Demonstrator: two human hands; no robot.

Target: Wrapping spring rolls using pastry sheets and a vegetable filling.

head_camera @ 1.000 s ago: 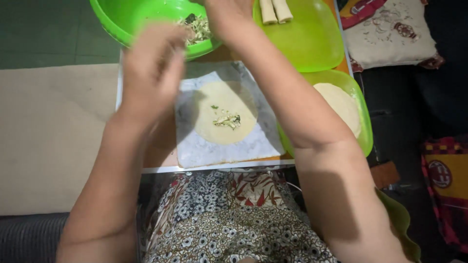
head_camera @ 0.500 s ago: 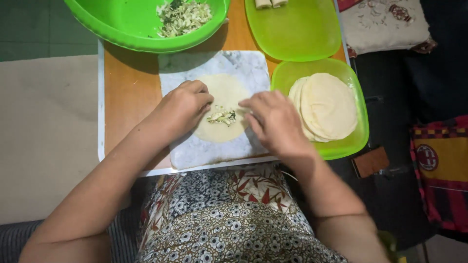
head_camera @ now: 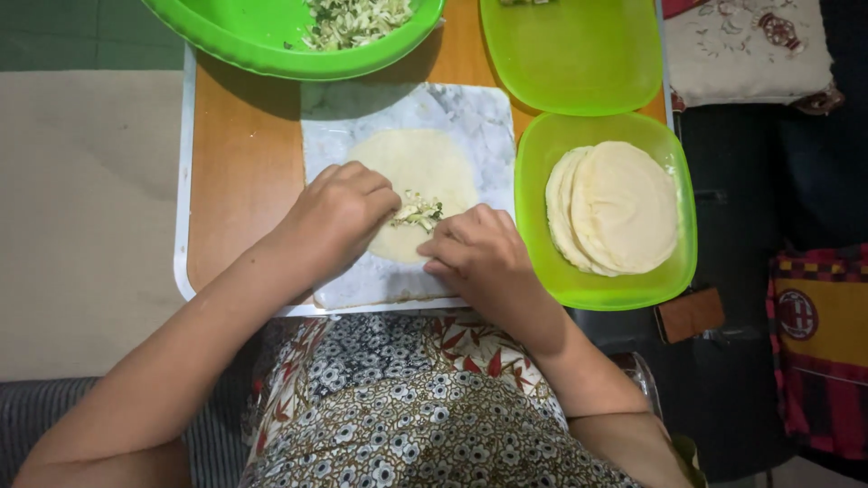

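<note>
Filling (head_camera: 418, 213) on wrapper (head_camera: 420, 181), near board (head_camera: 470, 117) front edge, clump long axis left-right. Left hand (head_camera: 339, 212) fingers curled, tips touching filling's left end. Right hand (head_camera: 475, 253) fingers bunched, touching right-front. Both equally near.

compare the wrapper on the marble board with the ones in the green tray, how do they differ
The wrapper on the marble board lies single; the wrappers in the green tray are stacked. The board one carries shredded filling, the stack is bare. The left hand and right hand touch the board one; the stack is untouched. Both are round, pale and flat.
</note>
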